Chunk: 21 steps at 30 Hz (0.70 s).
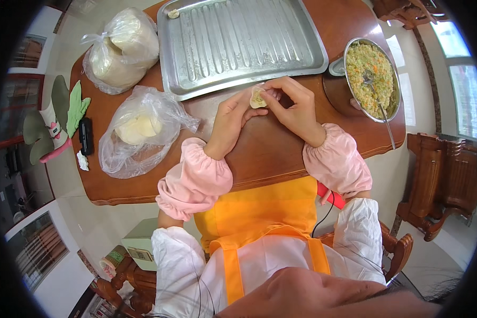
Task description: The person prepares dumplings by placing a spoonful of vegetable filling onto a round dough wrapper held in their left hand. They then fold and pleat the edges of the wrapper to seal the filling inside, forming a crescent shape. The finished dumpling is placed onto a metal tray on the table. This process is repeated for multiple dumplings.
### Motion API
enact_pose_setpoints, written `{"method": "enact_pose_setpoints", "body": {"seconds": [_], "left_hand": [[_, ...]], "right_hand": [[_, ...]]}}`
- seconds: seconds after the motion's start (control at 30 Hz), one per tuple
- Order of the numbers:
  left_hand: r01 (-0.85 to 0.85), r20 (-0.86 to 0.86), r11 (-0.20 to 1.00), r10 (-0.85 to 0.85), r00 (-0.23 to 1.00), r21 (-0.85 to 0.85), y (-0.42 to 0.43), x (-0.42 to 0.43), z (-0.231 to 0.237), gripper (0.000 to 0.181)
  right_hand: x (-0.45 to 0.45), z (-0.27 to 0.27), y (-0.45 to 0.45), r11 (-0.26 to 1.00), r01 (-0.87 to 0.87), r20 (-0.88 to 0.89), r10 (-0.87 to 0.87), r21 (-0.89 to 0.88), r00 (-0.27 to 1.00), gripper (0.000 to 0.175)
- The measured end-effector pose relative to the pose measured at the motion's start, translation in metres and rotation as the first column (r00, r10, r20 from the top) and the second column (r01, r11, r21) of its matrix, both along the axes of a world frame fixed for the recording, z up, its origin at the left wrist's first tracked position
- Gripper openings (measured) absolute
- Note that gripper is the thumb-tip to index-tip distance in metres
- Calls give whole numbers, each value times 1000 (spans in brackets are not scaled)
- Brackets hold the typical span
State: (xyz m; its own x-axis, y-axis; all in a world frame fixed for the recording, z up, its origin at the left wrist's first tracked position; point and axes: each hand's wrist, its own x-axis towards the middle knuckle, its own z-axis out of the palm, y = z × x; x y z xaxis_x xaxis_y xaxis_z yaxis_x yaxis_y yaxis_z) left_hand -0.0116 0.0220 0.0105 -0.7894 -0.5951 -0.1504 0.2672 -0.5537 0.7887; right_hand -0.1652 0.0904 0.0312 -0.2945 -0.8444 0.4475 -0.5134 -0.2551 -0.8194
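Note:
Between my two hands, above the wooden table, is a partly folded dumpling wrapper [258,98] with some filling showing in it. My left hand [232,119] supports it from the left and below. The thumb and fingers of my right hand [292,105] pinch its right edge. Just beyond the hands lies a ribbed metal tray [238,43], with one small folded dumpling [173,14] in its top left corner. At the right, a metal bowl [346,71] holds chopped vegetable filling [369,71] with orange bits, and a metal spoon [384,119] rests in it, its handle over the rim.
Left of my hands, an open plastic bag [131,159] holds round wrappers [139,129]. Behind it stands a tied plastic bag [123,51] of stacked wrappers. A black case [85,136], a green cloth [76,107] and crumpled white tissue [82,161] lie at the table's left edge.

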Motion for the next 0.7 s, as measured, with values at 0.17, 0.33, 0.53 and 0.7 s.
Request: {"method": "enact_pose_setpoints", "body": {"seconds": [0.17, 0.33, 0.53, 0.7], "left_hand": [[-13, 13, 1000, 13, 1000, 13, 0, -1, 2, 38], [-26, 8, 999, 26, 1000, 33, 0, -1, 2, 37], [-28, 20, 998, 27, 999, 59, 0, -1, 2, 36], [-17, 62, 998, 14, 998, 60, -1, 0, 6, 34]], "right_hand": [[0, -3, -2, 996, -16, -110, 6, -90, 994, 14], [-1, -3, -2, 994, -21, -207, -2, -110, 978, 13], [-3, -6, -2, 990, -52, -266, 14, -135, 964, 17], [-5, -6, -2, 982, -94, -294, 42, -165, 955, 18]]}}
